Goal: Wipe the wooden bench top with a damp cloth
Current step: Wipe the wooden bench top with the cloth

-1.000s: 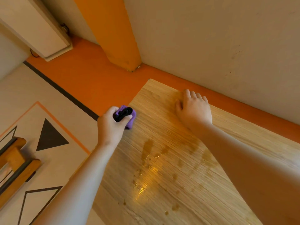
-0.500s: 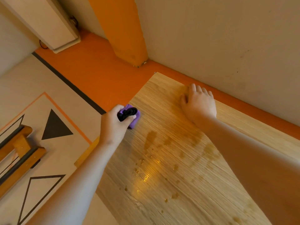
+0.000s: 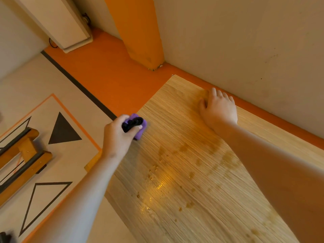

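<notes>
The wooden bench top (image 3: 177,123) runs from the far corner toward me, along the wall. Wet blotches and droplets (image 3: 158,184) glisten across its middle. My left hand (image 3: 116,137) grips a small purple bottle with a black top (image 3: 139,131) at the bench's left edge, with the thumb on the black part. My right hand (image 3: 219,109) rests palm down on the far end of the bench near the wall, fingers fairly straight. No cloth shows in view; whether one lies under my right hand I cannot tell.
An orange floor strip (image 3: 108,76) and an orange pillar (image 3: 140,32) lie beyond the bench end. The cream wall (image 3: 245,41) borders the bench on the right. A wooden frame with dark rails (image 3: 22,155) stands on the patterned floor at left.
Both hands keep nearly the same places on the bench. The view has drifted a little, so the bench and hands sit slightly lower and further right.
</notes>
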Tool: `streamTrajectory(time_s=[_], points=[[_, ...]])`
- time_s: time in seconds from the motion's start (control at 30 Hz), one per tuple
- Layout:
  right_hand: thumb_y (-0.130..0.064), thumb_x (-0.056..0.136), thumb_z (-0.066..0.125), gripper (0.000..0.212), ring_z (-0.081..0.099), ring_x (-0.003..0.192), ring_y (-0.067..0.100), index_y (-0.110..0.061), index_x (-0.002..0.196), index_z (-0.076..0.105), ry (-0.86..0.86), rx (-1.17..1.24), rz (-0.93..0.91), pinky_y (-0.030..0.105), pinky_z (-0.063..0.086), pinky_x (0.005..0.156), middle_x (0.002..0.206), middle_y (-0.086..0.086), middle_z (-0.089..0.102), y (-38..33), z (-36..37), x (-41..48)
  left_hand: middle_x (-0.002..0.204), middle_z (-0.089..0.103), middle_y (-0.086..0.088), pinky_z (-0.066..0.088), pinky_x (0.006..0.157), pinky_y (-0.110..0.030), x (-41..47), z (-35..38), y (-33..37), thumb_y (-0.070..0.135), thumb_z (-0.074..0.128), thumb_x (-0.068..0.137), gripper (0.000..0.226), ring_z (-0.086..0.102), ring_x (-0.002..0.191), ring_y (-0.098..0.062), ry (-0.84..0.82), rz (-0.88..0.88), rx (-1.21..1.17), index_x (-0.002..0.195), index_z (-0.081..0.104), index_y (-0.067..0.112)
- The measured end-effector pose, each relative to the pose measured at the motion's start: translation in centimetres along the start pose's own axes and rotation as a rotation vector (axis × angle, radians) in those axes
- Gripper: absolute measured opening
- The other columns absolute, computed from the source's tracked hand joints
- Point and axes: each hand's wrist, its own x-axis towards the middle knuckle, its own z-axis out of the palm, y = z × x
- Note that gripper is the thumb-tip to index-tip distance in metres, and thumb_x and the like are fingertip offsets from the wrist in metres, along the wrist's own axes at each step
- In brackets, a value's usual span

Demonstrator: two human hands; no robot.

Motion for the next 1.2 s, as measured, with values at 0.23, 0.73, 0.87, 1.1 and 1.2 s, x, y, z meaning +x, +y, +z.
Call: streamTrajectory(time_s=[0.23,0.73,0.87,1.1,1.2], points=[[-0.037,0.098,0.032,0.041,0.052,0.109,0.032,-0.007,0.123,0.045,0.002,-0.007,-0.007,0.042,0.036,0.096,0.115,0.014,0.059,0.0,0.1,0.0,0.087,0.065,0.013,0.044,0.072,-0.009,-4.5,1.2,2.2,0.023,0.073,0.080,0.021,0.058,0.080,0.004,-0.403,0.264,0.006,0.099,0.068,0.016],[-0.038,0.097,0.031,0.044,0.052,0.112,0.032,-0.007,0.125,0.044,0.023,-0.004,-0.005,0.043,0.036,0.098,0.117,0.014,0.059,0.0,0.5,0.1,0.088,0.065,0.016,0.045,0.073,-0.013,-7.8,-1.6,-1.0,0.031,0.073,0.076,0.023,0.060,0.086,-0.001,-0.286,0.140,0.018,0.098,0.068,0.023],[-0.038,0.098,0.031,0.044,0.053,0.109,0.033,-0.006,0.125,0.044,0.026,-0.011,-0.007,0.042,0.036,0.096,0.117,0.014,0.059,0.0,0.5,0.1,0.085,0.066,0.006,0.045,0.068,-0.013,-3.2,-3.8,-3.4,0.025,0.071,0.081,0.019,0.061,0.080,-0.010,-0.104,0.073,0.091,0.098,0.065,0.020],[-0.038,0.098,0.031,0.047,0.051,0.114,0.034,-0.006,0.129,0.042,0.007,-0.018,-0.001,0.044,0.035,0.100,0.122,0.016,0.057,0.0,0.3,0.0,0.093,0.066,0.002,0.048,0.072,-0.021,-7.0,-2.9,-2.5,0.015,0.077,0.077,0.028,0.061,0.083,-0.014,-0.134,0.144,0.168,0.104,0.068,0.013],[-0.038,0.098,0.030,0.046,0.051,0.114,0.034,-0.006,0.130,0.042,0.000,-0.018,0.005,0.044,0.035,0.101,0.122,0.016,0.057,-0.1,0.2,-0.1,0.093,0.062,0.008,0.044,0.073,-0.009,-9.5,-2.8,-2.7,0.011,0.080,0.073,0.032,0.059,0.083,-0.009,-0.222,0.191,0.153,0.103,0.068,0.014]])
